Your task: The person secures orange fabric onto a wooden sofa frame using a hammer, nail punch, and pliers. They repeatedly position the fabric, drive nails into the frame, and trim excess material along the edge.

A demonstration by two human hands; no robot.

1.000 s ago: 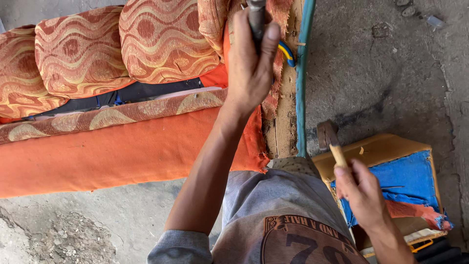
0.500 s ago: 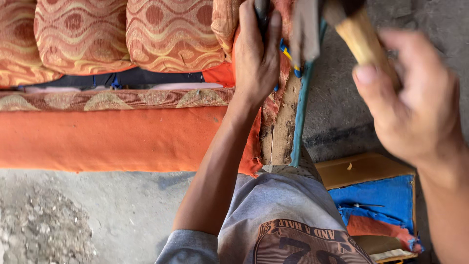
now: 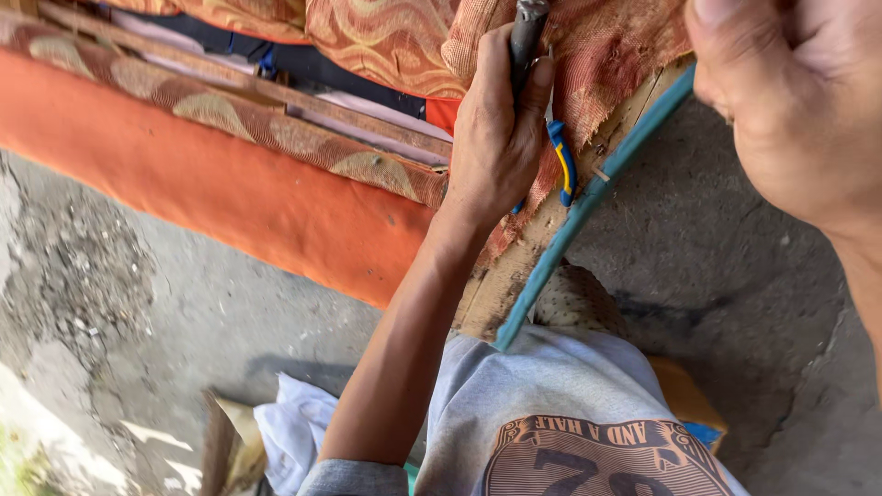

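Observation:
My left hand [image 3: 496, 138] is closed around a dark metal tool [image 3: 527, 32] that stands up out of the fist, held against the sofa's bare wooden frame [image 3: 514, 266]. A blue and yellow handle [image 3: 562, 165] sticks out beside the thumb. Torn red patterned fabric [image 3: 616, 55] hangs over the frame end, and a teal strip [image 3: 588, 202] runs along its edge. My right hand [image 3: 790, 101] is a blurred fist very close to the camera at the top right. The hammer it gripped a moment ago is outside the picture.
The sofa lies on its side with an orange skirt [image 3: 230, 193] and patterned cushions [image 3: 386, 37]. A rough concrete floor [image 3: 735, 276] surrounds it. A white cloth [image 3: 294, 432] and a wood scrap [image 3: 219, 441] lie bottom left; an orange box corner [image 3: 684, 395] shows behind my shirt.
My right hand rose from the low box with the hammer and now fills the top right, the hammer out of frame. My view tilted and closed in; the left hand stayed on the frame.

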